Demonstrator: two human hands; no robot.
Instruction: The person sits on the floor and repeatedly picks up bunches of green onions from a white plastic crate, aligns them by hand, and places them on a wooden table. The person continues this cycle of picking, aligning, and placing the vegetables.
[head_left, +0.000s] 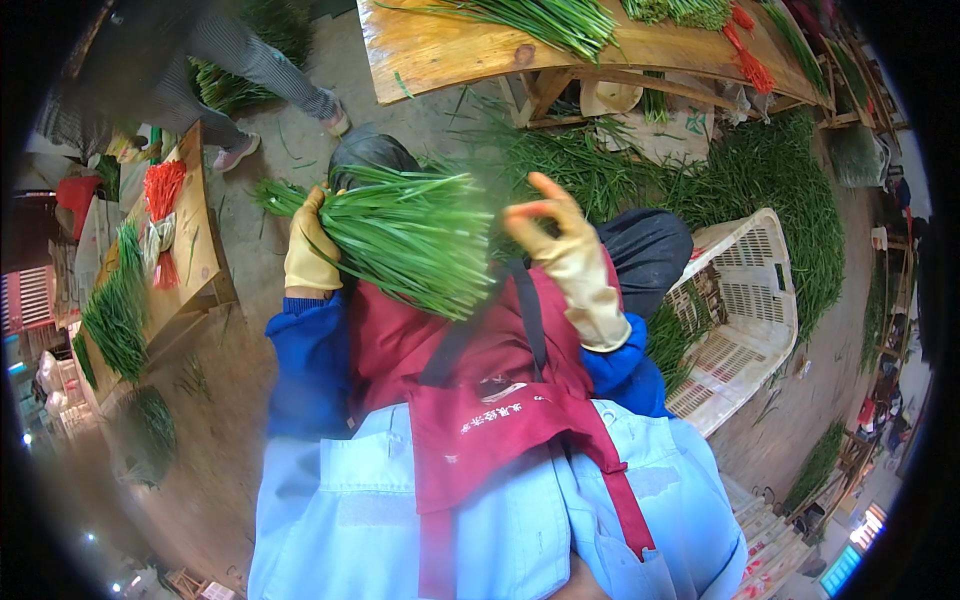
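My left hand (311, 244), in a cream rubber glove, grips a bunch of long green leafy stalks (412, 232), likely Chinese chives, near its narrow end. The wide, loose end fans out to the right above my red apron (382, 322). Just right of that end, my right hand (559, 240) is raised in a glove with orange-stained fingertips. Its fingers are apart and bent, and I see nothing held between them. Part of the bunch's right edge is blurred.
A white plastic crate (750, 300) with stalks lies tipped at my right, beside a green heap (795, 172). Ahead stands a wooden table (465, 56) with bunches and red ties (750, 64). Another wooden table (191, 255) is at left. A person (240, 67) stands beyond it.
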